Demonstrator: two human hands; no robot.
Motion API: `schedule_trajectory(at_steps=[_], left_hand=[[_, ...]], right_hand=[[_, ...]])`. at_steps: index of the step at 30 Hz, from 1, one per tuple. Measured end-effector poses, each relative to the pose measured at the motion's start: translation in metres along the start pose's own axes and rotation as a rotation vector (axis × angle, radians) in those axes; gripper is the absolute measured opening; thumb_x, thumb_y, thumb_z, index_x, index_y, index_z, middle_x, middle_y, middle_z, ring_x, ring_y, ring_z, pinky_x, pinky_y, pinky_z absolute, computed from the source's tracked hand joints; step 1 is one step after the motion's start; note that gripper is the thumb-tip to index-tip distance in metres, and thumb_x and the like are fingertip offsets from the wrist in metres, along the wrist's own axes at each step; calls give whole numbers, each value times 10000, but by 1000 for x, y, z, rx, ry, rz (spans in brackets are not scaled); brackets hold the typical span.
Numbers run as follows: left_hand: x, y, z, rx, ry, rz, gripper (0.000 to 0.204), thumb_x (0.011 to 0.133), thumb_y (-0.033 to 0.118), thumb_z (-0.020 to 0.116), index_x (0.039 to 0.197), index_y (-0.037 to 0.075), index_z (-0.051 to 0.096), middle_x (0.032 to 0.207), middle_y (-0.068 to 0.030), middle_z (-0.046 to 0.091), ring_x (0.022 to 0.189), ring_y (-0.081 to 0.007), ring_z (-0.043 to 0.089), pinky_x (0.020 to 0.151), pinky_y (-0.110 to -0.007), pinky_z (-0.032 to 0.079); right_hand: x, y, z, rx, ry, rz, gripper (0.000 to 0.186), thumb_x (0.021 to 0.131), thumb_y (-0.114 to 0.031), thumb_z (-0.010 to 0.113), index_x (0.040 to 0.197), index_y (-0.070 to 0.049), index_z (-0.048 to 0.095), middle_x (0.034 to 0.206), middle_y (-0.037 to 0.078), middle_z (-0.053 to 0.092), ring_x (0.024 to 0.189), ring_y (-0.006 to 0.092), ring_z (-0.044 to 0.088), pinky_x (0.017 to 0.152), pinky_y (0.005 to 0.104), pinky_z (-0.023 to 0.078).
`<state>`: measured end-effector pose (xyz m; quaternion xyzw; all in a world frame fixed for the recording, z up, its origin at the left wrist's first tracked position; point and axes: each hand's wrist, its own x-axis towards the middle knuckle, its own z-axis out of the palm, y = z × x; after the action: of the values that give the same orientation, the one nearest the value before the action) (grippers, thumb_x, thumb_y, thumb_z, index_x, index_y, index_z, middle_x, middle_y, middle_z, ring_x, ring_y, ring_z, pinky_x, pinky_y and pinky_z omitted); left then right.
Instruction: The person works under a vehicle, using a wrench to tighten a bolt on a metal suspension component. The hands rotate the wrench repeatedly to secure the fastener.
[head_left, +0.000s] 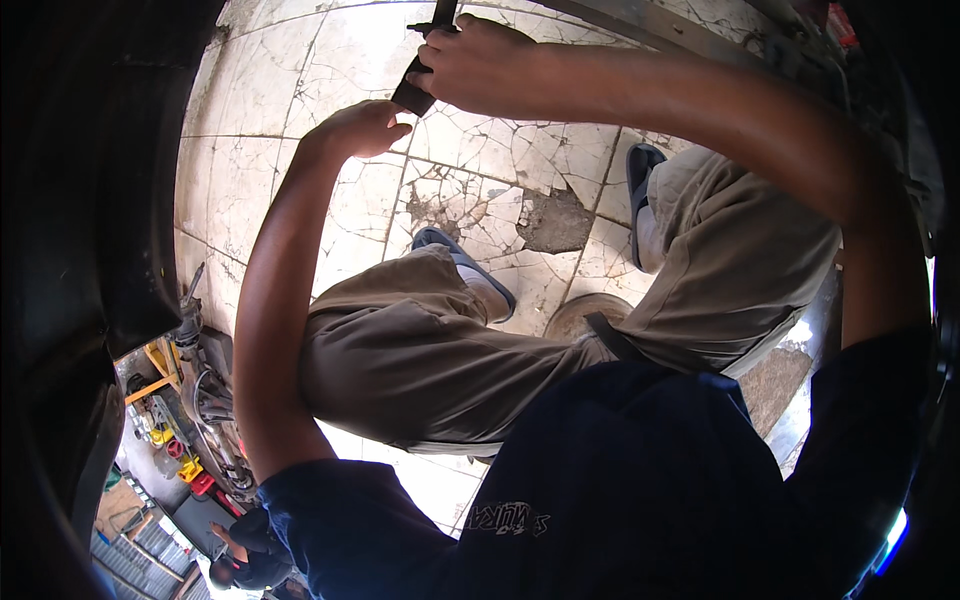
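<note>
Near the top of the head view, my right hand (pixel 480 68) is closed around a dark, bar-shaped piece (pixel 412 96) with a blocky lower end. A narrower dark part sticks out above my fingers, with a short piece jutting to the left. I cannot make out its exact kind. My left hand (pixel 362 130) is at the lower end of the piece, fingertips at its edge and partly hidden by it. The left thumb stands apart from those fingers and does not grip.
Cracked white floor tiles (pixel 340 200) lie below, with a broken patch (pixel 556 220) between my sandalled feet. I sit on a round stool (pixel 580 312). Large dark panels (pixel 90 180) border the left. Tools and machine parts (pixel 205 400) stand lower left, near another person (pixel 250 555).
</note>
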<state>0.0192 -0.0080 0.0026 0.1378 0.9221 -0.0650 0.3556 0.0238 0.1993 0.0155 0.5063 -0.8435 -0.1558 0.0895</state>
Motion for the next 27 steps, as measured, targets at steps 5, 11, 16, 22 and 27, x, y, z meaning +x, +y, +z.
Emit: schedule_trajectory(at_steps=[5, 11, 16, 22, 27], left_hand=[[5, -1, 5, -45, 44, -8, 400, 973, 381, 526, 1070, 18, 665, 1149, -168, 652, 1047, -287, 632, 896, -405, 482], [7, -17, 18, -93, 70, 38, 388, 971, 370, 532, 1115, 27, 641, 1159, -164, 652, 1019, -295, 645, 895, -407, 482], [-1, 6, -1, -25, -14, -50, 401, 970, 376, 530, 1133, 25, 636, 1135, -175, 660, 993, -304, 655, 887, -406, 485], [3, -13, 15, -87, 125, 85, 419, 966, 390, 532, 1104, 12, 651, 1064, -193, 673, 994, -302, 653, 870, -415, 490], [-5, 9, -5, -19, -32, -32, 402, 976, 353, 521, 1222, 41, 587, 1137, -151, 662, 1043, -292, 635, 916, -414, 475]], right_hand=[[-1, -2, -4, -9, -71, 4, 470, 835, -178, 662, 1286, -83, 569, 1102, 94, 632, 1086, 220, 596, 853, 388, 516], [1, -3, -4, 53, -24, 11, 486, 842, -182, 658, 1310, -93, 558, 1121, 116, 637, 1098, 225, 596, 866, 384, 510], [-1, -5, -11, 5, -116, 20, 521, 834, -194, 670, 1328, -87, 546, 1112, 107, 640, 1078, 224, 598, 868, 403, 499], [-1, -8, -15, -35, -126, 17, 523, 821, -194, 681, 1313, -70, 555, 1096, 113, 650, 1051, 227, 610, 843, 403, 499], [-1, -5, -9, -6, -83, 26, 477, 833, -188, 664, 1284, -63, 569, 1058, 116, 662, 1032, 226, 621, 815, 383, 507]])
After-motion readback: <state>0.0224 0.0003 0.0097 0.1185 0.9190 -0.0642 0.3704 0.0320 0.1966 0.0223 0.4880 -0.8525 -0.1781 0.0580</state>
